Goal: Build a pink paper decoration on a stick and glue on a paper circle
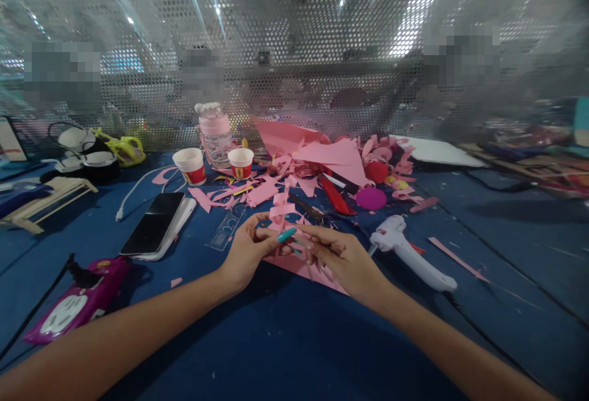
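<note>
My left hand (246, 249) is closed in a pinch on a pink paper strip (281, 210), whose curled loops stand up above the fingers. My right hand (338, 255) meets it at the fingertips, closed on the same strip; the exact grip is partly hidden by the long nails. Under both hands lies a flat pink paper sheet (334, 284). Just right of my right hand rests a white glue gun (409, 254) with its nozzle toward me and the cable trailing off. A clear stencil ruler (225, 229) is left of my left hand.
Pink paper scraps (264, 191), a red-handled cutter (338, 195) and a purple disc (370, 198) lie beyond my hands. Paper cups (191, 165) and a bottle (215, 131) stand behind. Left are a phone (154, 223) and a purple power strip (78, 300). Perforated metal panel (294, 27) closes the back.
</note>
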The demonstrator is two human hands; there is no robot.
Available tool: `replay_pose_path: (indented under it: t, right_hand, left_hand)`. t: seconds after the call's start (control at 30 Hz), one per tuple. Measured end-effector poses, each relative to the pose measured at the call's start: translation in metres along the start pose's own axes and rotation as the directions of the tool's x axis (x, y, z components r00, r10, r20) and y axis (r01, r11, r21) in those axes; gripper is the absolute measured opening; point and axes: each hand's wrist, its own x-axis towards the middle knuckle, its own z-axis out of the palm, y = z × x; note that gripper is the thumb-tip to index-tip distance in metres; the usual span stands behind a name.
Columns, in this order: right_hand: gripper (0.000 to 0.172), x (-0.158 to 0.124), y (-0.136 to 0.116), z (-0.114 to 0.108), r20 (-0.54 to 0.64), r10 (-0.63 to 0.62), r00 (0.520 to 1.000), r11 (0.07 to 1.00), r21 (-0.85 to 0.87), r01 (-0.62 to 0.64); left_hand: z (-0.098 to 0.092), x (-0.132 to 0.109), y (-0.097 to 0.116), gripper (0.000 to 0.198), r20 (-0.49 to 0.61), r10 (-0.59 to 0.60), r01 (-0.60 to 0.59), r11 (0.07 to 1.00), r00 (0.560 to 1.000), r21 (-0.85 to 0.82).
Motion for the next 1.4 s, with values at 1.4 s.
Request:
replay_pose_path:
  t: [1.4]
  right_hand:
    - [0.039, 0.002, -0.007, -0.010, -0.223, 0.002, 0.975, 1.000, -0.004, -0.002]
  left_hand:
    - [0.003, 0.000, 0.001, 0.046, 0.005, -0.014, 0.014, 0.999, 1.000, -0.051]
